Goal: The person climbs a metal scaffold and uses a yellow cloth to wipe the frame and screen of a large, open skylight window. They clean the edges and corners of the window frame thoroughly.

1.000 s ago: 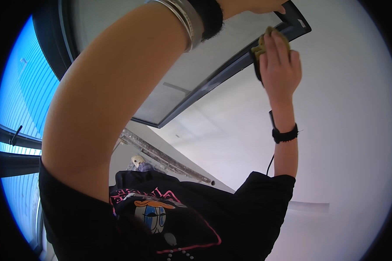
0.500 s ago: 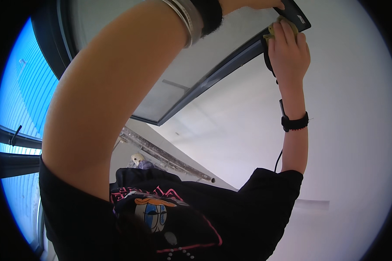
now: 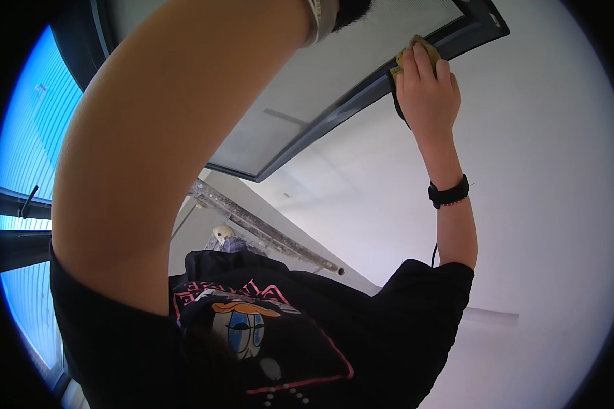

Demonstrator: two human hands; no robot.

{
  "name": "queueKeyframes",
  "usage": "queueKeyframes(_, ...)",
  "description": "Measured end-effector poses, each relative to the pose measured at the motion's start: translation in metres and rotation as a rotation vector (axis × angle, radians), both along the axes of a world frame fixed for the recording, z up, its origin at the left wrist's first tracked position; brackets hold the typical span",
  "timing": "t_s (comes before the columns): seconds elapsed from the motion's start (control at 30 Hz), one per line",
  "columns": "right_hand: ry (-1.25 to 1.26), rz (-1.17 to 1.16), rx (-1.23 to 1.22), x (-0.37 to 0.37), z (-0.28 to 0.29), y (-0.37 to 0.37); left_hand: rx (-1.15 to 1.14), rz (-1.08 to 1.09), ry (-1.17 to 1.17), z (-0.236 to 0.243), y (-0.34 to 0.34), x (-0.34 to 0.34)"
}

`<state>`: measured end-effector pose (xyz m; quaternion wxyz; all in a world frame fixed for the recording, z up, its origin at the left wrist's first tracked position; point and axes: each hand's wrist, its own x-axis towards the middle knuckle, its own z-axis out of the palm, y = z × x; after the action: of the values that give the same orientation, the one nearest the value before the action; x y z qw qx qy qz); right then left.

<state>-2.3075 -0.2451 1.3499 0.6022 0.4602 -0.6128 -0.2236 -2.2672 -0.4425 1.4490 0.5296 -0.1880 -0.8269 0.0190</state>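
My right hand (image 3: pixel 428 99) is raised, its fingers bent over a yellowish-green cloth (image 3: pixel 427 52). It presses the cloth against the dark frame (image 3: pixel 351 108) of a tilted glass panel (image 3: pixel 341 65), a little below the frame's corner. A thin black piece (image 3: pixel 398 103) shows beside that hand; I cannot make out what it is. A black band sits on my right wrist. My left arm reaches up across the panel and leaves the picture at the top, so the left hand is out of sight. A pale bangle and a black fuzzy band are on that wrist.
At the left is a bright blue ribbed surface (image 3: pixel 31 136) beyond dark window bars (image 3: pixel 24 249). Below the panel runs a stained pipe (image 3: pixel 273 235), with a pale round object (image 3: pixel 222 234) near it. A white wall (image 3: pixel 546 204) fills the right side.
My right hand and the cloth have slid along the frame, down and left away from its corner. My left hand, partly seen at the top before, has gone out of view.
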Motion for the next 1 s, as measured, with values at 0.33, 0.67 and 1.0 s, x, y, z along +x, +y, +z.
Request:
queueKeyframes(0.33, -0.198, 0.007, 0.135, 0.010, -0.070, 0.001, -0.010, 0.034, 0.012, -0.001, -0.001, -0.003)
queueKeyframes(0.67, -0.371, -0.021, 0.211, 0.012, -0.138, 0.005, 0.018, 0.011, -0.065, 0.006, 0.002, 0.008)
queueKeyframes(1.0, -0.478, -0.045, 0.254, 0.013, -0.189, 0.006, 0.009, 0.021, -0.058, 0.004, 0.001, 0.007)
